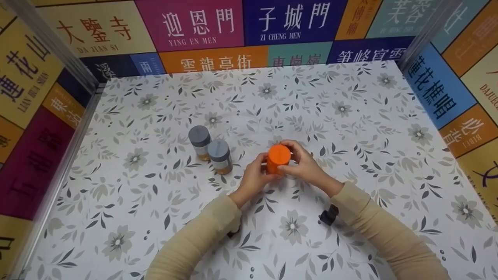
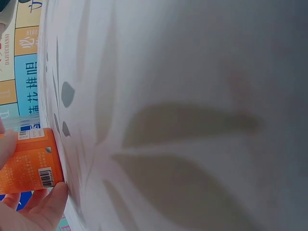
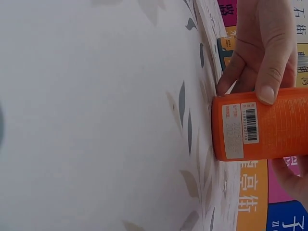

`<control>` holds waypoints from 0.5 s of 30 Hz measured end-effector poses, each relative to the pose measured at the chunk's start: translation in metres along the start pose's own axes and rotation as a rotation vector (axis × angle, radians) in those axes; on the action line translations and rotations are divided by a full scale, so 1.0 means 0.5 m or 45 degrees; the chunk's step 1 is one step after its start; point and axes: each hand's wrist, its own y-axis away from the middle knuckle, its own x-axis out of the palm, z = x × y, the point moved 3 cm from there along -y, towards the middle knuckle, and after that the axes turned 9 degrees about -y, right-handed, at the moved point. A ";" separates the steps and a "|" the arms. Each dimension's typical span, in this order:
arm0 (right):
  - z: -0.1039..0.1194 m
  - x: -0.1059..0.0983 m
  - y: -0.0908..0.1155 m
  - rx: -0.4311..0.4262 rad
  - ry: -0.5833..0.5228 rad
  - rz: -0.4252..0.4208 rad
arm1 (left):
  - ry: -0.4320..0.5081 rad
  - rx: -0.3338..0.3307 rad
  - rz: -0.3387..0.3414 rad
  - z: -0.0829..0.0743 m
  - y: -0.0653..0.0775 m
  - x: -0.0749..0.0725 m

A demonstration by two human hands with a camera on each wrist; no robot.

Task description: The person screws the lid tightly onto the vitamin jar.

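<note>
An orange bottle with an orange round cap stands upright, its base at the floral tablecloth. From the left, my left hand grips its lower side; the thumb and fingers of that left hand lie round the body in the right wrist view. My right hand holds the bottle from the other side, thumb in front near the cap and fingers behind. Toward the base, the orange bottle bears a barcode and fine print. Two grey-capped bottles, one nearer and one behind it, stand left of my hands.
A white tablecloth with grey flowers and leaves covers the table. Colourful panels with large Chinese characters line the back and both sides. A small black object shows beside the right sleeve cuff.
</note>
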 end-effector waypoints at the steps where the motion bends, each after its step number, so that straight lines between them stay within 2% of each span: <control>1: 0.000 0.002 0.000 0.004 0.012 -0.017 | -0.001 0.002 0.002 0.000 0.000 0.000; 8: -0.002 0.013 0.000 0.036 0.068 -0.146 | -0.010 0.022 -0.004 -0.002 0.000 -0.002; 15: -0.009 0.025 0.003 0.063 0.026 -0.262 | -0.006 0.015 -0.009 0.000 0.000 -0.002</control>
